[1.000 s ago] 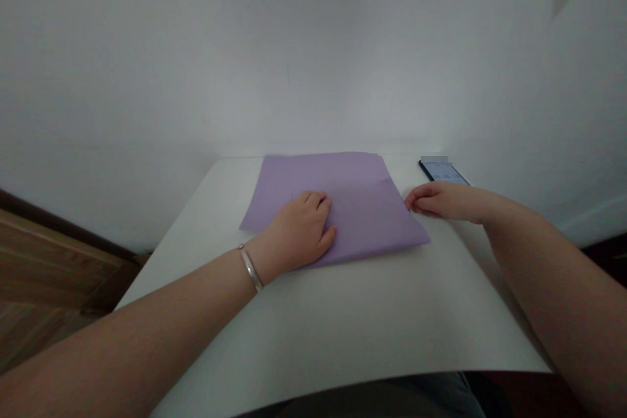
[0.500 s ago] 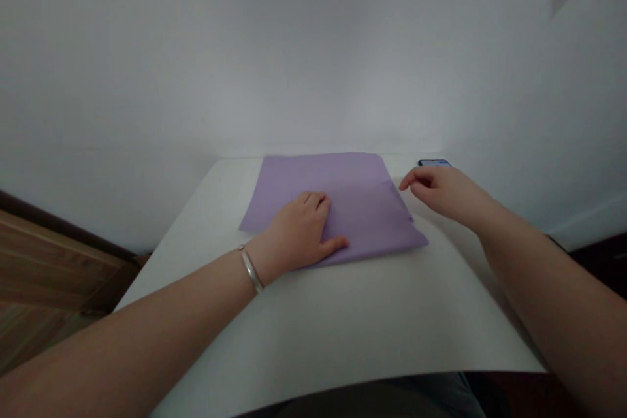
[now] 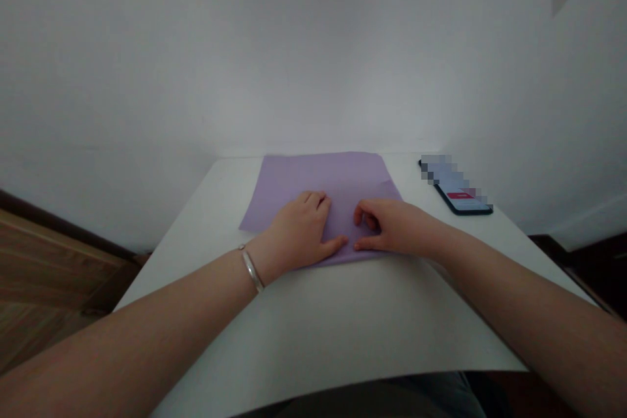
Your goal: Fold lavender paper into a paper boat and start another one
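A sheet of purple paper (image 3: 323,173) lies on the white table (image 3: 362,313), with a folded edge along its near side. My left hand (image 3: 304,230) rests flat on the paper's near left part, fingers forward and thumb stretched out to the right along the fold. Over the near right part is my right hand (image 3: 386,225), its fingers curled and its thumb extended near the fold, with a gap between thumb and fingers and nothing held. The two thumb tips are close together but apart. The paper's near right corner is hidden by my right hand and wrist.
A phone (image 3: 455,189) with its screen lit lies on the table at the right, beyond my right forearm. White walls stand behind the table. At the lower left is a wooden panel (image 3: 44,274). The table's front edge runs close to my lap.
My right hand has moved left and nearer to me, from beside the paper's right edge to over its near edge, uncovering the phone. My left hand has stayed in place.
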`<control>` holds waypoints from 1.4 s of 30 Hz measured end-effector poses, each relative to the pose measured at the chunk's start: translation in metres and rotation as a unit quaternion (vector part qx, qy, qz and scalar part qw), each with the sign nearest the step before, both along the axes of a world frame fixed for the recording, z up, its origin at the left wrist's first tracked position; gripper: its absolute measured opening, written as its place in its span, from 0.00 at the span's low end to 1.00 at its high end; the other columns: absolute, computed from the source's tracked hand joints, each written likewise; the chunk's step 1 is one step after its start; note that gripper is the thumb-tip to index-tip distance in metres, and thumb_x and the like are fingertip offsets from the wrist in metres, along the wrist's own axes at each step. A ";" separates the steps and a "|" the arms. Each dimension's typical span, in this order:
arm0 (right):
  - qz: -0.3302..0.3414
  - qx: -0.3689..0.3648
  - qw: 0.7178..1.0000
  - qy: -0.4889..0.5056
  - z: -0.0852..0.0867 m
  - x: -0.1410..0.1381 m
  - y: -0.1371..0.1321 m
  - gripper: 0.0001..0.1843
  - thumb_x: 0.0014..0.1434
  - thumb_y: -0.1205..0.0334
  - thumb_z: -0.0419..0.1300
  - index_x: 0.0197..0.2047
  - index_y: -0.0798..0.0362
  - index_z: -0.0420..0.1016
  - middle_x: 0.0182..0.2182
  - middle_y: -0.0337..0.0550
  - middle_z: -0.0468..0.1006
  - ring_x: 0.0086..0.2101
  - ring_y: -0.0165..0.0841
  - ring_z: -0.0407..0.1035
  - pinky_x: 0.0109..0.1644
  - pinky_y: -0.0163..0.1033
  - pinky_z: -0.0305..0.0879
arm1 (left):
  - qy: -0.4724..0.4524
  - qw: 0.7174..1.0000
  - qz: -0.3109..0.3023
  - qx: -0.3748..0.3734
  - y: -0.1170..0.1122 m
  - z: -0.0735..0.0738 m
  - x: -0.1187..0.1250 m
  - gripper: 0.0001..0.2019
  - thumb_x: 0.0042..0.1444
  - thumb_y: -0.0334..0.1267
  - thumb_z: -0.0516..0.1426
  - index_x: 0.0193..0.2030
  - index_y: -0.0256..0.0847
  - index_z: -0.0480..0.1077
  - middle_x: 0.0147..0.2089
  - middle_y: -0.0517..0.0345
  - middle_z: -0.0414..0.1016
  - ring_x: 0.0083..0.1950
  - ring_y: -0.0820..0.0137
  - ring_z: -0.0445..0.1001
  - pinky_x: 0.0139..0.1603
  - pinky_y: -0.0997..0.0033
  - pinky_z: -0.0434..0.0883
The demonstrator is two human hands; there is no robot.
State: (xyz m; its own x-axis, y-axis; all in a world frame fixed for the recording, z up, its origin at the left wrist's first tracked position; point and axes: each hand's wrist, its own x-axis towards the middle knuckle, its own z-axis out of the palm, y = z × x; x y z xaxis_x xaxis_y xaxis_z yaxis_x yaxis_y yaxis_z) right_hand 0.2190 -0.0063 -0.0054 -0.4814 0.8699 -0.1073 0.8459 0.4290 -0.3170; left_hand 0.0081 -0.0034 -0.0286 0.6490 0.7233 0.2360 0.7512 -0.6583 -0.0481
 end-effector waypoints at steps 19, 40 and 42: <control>0.008 0.027 1.000 -0.005 -0.002 -0.002 -0.007 0.28 0.45 0.39 0.65 0.42 0.50 0.69 0.38 0.45 0.75 0.37 0.38 0.68 0.37 0.39 0.59 | 0.038 0.999 0.005 -0.018 0.000 -0.005 -0.001 0.53 0.49 0.73 0.47 0.63 0.20 0.59 0.64 0.28 0.60 0.65 0.48 0.59 0.66 0.55 0.56; -0.008 -0.026 0.996 -0.083 -0.002 0.029 0.003 0.29 0.37 0.44 0.69 0.40 0.49 0.69 0.37 0.43 0.76 0.33 0.38 0.69 0.32 0.39 0.58 | 0.049 0.996 0.018 -0.077 0.002 -0.018 -0.008 0.57 0.45 0.73 0.48 0.68 0.24 0.48 0.70 0.32 0.48 0.71 0.49 0.49 0.68 0.56 0.49; -0.015 -0.037 0.995 -0.088 -0.001 0.031 0.004 0.29 0.38 0.44 0.69 0.41 0.49 0.69 0.36 0.42 0.76 0.33 0.37 0.69 0.32 0.39 0.57 | 0.045 0.996 0.018 -0.080 0.002 -0.019 -0.008 0.56 0.45 0.73 0.48 0.69 0.25 0.48 0.71 0.32 0.47 0.71 0.49 0.49 0.68 0.55 0.50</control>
